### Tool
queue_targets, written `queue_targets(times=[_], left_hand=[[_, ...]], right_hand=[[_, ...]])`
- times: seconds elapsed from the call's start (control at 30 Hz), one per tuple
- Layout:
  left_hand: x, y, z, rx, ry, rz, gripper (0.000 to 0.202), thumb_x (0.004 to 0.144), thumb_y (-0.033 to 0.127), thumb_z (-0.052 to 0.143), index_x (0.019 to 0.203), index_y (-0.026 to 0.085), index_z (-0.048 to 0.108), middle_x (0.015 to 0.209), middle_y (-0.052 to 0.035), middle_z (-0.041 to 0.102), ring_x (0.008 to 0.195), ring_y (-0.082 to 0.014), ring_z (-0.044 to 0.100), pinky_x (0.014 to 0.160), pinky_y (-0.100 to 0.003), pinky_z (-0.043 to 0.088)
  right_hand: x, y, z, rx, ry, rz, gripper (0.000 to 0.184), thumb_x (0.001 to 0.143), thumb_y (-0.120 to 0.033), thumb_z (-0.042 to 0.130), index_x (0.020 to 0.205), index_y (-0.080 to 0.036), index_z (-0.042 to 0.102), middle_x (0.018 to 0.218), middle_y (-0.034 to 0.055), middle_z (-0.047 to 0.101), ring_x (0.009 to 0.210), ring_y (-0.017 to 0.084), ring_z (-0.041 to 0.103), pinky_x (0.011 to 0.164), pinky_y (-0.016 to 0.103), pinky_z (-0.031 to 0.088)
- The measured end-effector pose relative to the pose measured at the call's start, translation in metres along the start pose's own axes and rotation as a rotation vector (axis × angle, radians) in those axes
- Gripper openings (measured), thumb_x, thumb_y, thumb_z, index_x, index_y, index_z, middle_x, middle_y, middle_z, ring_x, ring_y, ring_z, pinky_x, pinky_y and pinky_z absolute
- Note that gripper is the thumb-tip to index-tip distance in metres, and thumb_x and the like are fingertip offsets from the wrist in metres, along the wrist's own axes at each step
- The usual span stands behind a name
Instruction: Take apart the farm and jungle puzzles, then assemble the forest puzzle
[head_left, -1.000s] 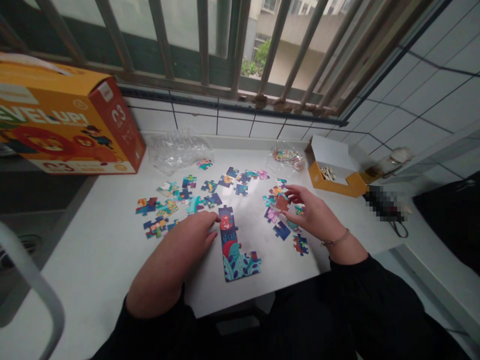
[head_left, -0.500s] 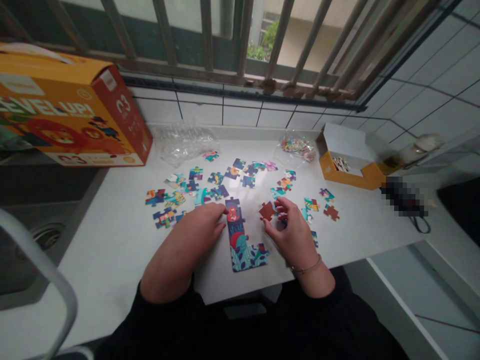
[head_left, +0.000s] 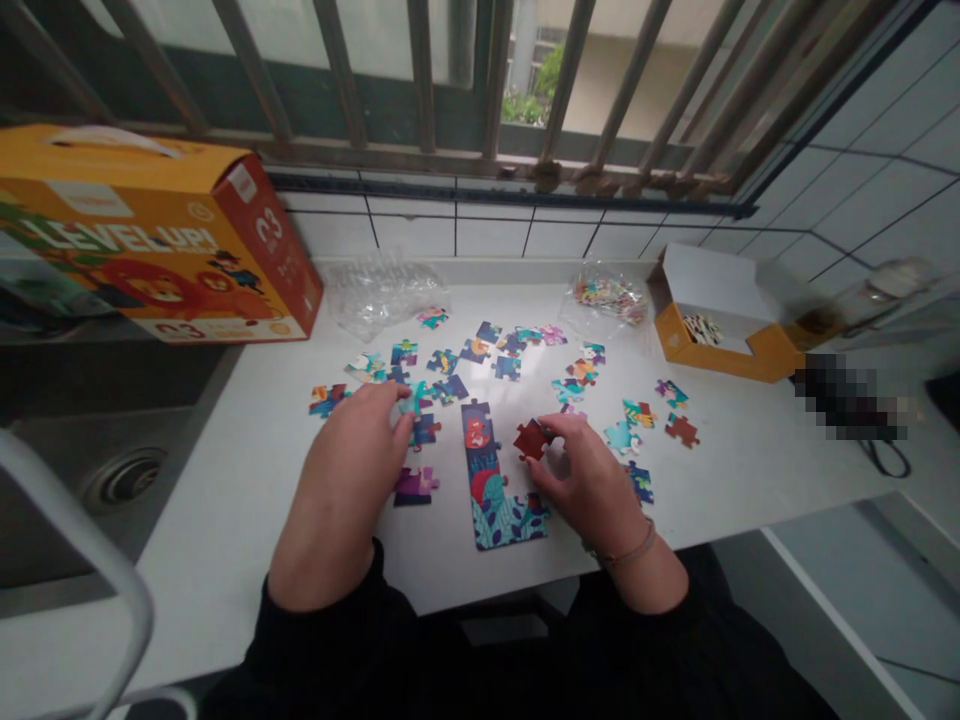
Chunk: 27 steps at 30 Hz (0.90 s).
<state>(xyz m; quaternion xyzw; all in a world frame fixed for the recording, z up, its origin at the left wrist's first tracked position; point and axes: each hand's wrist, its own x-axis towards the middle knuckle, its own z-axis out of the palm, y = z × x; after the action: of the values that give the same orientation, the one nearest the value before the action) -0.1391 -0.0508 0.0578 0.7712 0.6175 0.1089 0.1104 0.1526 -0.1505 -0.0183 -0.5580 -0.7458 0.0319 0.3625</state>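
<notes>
Pinching grip: right hand (head_left: 592, 488) holds a red piece (head_left: 531, 440) just right of the strip (head_left: 491, 485), whose long axis runs toward the barred window (head_left: 421, 70). Left of it, left hand (head_left: 352, 462) rests open on loose pieces (head_left: 424, 431) on the white bench (head_left: 225, 500).

Daylight comes in through the window (head_left: 480, 60) beyond the counter's far edge, and the view outside is pale and washed out. The counter (head_left: 225, 480) is softly and evenly lit, with a faint sheen at its middle and glints on the bag (head_left: 379, 290). Shadows are weak and fall toward the near edge. The sleeves (head_left: 322, 650) sink into near black. The middle is sharp: the piece (head_left: 531, 440) in the right hand (head_left: 592, 480) has a crisp outline. The window bars fan outward and the tiles (head_left: 862, 170) bend. A bar (head_left: 75, 540) at lower left is blurred, and a patch (head_left: 851, 400) by the counter's right edge is pixelated.
</notes>
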Motion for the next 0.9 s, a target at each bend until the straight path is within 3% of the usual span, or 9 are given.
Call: queue_targets(times=[0.13, 0.23, 0.33, 0.4, 0.47, 0.53, 0.67, 0.8, 0.9], left_hand=[[-0.002, 0.000, -0.011, -0.061, 0.135, -0.079, 0.024, 0.107, 0.026, 0.059, 0.120, 0.016, 0.077, 0.124, -0.0165, 0.082, 0.116, -0.0355, 0.077, 0.104, -0.049, 0.060], [-0.012, 0.022, -0.017, -0.234, 0.160, 0.106, 0.020, 0.107, 0.032, 0.062, 0.110, 0.021, 0.078, 0.105, -0.0094, 0.083, 0.096, -0.0285, 0.078, 0.089, -0.040, 0.060], [-0.037, 0.063, -0.017, -0.397, -0.042, 0.435, 0.027, 0.108, 0.036, 0.066, 0.088, 0.023, 0.077, 0.083, -0.0030, 0.078, 0.074, -0.0214, 0.072, 0.074, -0.034, 0.055], [-0.058, 0.094, -0.011, -0.355, -0.257, 0.588, 0.034, 0.108, 0.042, 0.071, 0.079, 0.024, 0.075, 0.076, -0.0024, 0.076, 0.069, -0.0218, 0.072, 0.070, -0.034, 0.054], [-0.079, 0.120, -0.001, -0.284, -0.398, 0.649, 0.030, 0.104, 0.047, 0.078, 0.086, 0.023, 0.079, 0.081, -0.0054, 0.079, 0.073, -0.0250, 0.075, 0.069, -0.035, 0.056], [-0.094, 0.138, 0.010, -0.257, -0.463, 0.650, 0.026, 0.103, 0.045, 0.081, 0.097, 0.020, 0.082, 0.093, -0.0094, 0.080, 0.085, -0.0269, 0.079, 0.076, -0.037, 0.062], [-0.103, 0.147, 0.026, -0.286, -0.484, 0.672, 0.040, 0.109, 0.042, 0.075, 0.142, 0.021, 0.070, 0.144, -0.0129, 0.071, 0.122, -0.0287, 0.074, 0.102, -0.050, 0.066], [-0.102, 0.144, 0.029, -0.325, -0.524, 0.720, 0.043, 0.109, 0.043, 0.075, 0.145, 0.020, 0.068, 0.146, -0.0134, 0.070, 0.123, -0.0294, 0.073, 0.103, -0.052, 0.066], [-0.100, 0.145, 0.032, -0.358, -0.560, 0.759, 0.035, 0.110, 0.042, 0.074, 0.140, 0.026, 0.072, 0.148, -0.0122, 0.070, 0.125, -0.0280, 0.072, 0.104, -0.048, 0.065]], right_hand=[[-0.003, -0.010, -0.010, -0.039, -0.038, -0.066, 0.047, 0.103, -0.016, 0.073, 0.146, -0.025, 0.057, 0.138, 0.0169, 0.074, 0.127, 0.034, 0.074, 0.108, 0.057, 0.066], [-0.005, -0.025, -0.019, -0.056, -0.090, -0.076, 0.039, 0.102, -0.014, 0.073, 0.138, -0.025, 0.062, 0.140, 0.0176, 0.073, 0.125, 0.034, 0.074, 0.104, 0.054, 0.067], [0.000, -0.037, -0.026, -0.089, -0.112, -0.024, 0.035, 0.101, -0.012, 0.070, 0.133, -0.025, 0.065, 0.139, 0.0171, 0.073, 0.125, 0.033, 0.074, 0.104, 0.053, 0.066], [0.007, -0.038, -0.031, -0.127, -0.091, 0.054, 0.036, 0.100, -0.010, 0.069, 0.133, -0.024, 0.066, 0.137, 0.0171, 0.073, 0.128, 0.035, 0.072, 0.107, 0.055, 0.064], [0.014, -0.035, -0.037, -0.156, -0.060, 0.125, 0.037, 0.098, -0.008, 0.068, 0.131, -0.024, 0.067, 0.134, 0.0168, 0.074, 0.129, 0.035, 0.070, 0.110, 0.056, 0.062], [0.019, -0.031, -0.043, -0.164, -0.028, 0.171, 0.037, 0.096, -0.008, 0.069, 0.130, -0.023, 0.068, 0.132, 0.0165, 0.073, 0.128, 0.035, 0.070, 0.112, 0.056, 0.061], [0.021, -0.027, -0.055, -0.192, 0.030, 0.210, 0.033, 0.097, -0.012, 0.069, 0.128, -0.022, 0.068, 0.129, 0.0164, 0.073, 0.124, 0.034, 0.069, 0.112, 0.056, 0.059], [0.017, -0.025, -0.062, -0.205, 0.071, 0.244, 0.028, 0.100, -0.018, 0.069, 0.127, -0.023, 0.068, 0.126, 0.0154, 0.073, 0.121, 0.034, 0.069, 0.109, 0.056, 0.060], [0.014, -0.026, -0.061, -0.146, 0.097, 0.269, 0.027, 0.099, -0.019, 0.071, 0.125, -0.025, 0.069, 0.126, 0.0141, 0.074, 0.122, 0.033, 0.070, 0.110, 0.056, 0.061]])
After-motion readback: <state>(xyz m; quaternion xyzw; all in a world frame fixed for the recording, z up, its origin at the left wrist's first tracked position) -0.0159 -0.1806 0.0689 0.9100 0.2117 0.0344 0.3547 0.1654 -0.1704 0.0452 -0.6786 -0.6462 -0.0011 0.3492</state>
